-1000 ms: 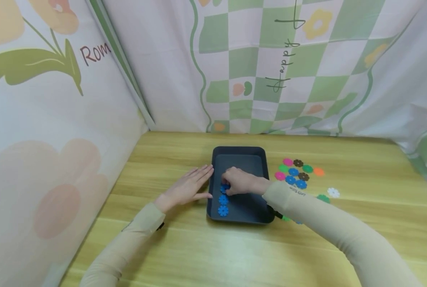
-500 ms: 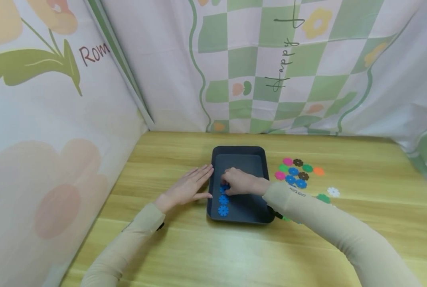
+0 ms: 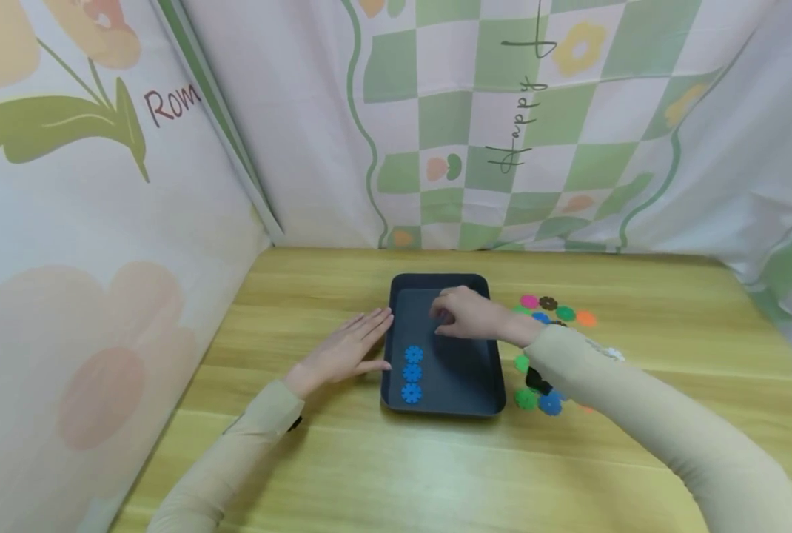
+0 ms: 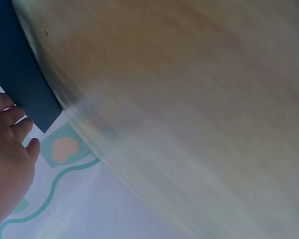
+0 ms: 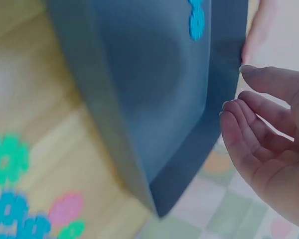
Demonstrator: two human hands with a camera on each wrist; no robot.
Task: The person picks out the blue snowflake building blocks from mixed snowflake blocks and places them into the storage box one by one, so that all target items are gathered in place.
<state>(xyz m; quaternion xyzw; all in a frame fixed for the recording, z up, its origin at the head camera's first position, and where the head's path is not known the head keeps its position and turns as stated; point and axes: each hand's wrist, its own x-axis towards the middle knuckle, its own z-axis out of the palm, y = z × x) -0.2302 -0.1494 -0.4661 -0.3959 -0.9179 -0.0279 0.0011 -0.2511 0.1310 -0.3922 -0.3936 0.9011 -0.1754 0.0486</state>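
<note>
Three blue flower-shaped plastic discs lie in a column along the left side of a dark tray [image 3: 465,389]: a far disc [image 3: 413,355], a middle disc [image 3: 412,372] and a near disc [image 3: 411,393]. Against the tray's left wall rest the straight fingertips of my left hand [image 3: 346,349], also visible beside the tray in the left wrist view. My right hand [image 3: 472,312] is above the tray, beyond the discs and to their right. In the right wrist view its fingers are loosely bent, thumb apart, with nothing held; one blue disc [image 5: 197,24] shows whole there.
Right of the tray, more discs lie on the wooden table [image 3: 329,459], among them a pink disc [image 3: 529,301], an orange disc [image 3: 586,318] and a green disc [image 3: 525,400]. My right forearm hides some. Printed curtains [image 3: 323,133] stand behind and at the left.
My right hand has let go of the far blue disc and moved up, away and to the right, uncovering that disc. The left hand stays at the tray's wall.
</note>
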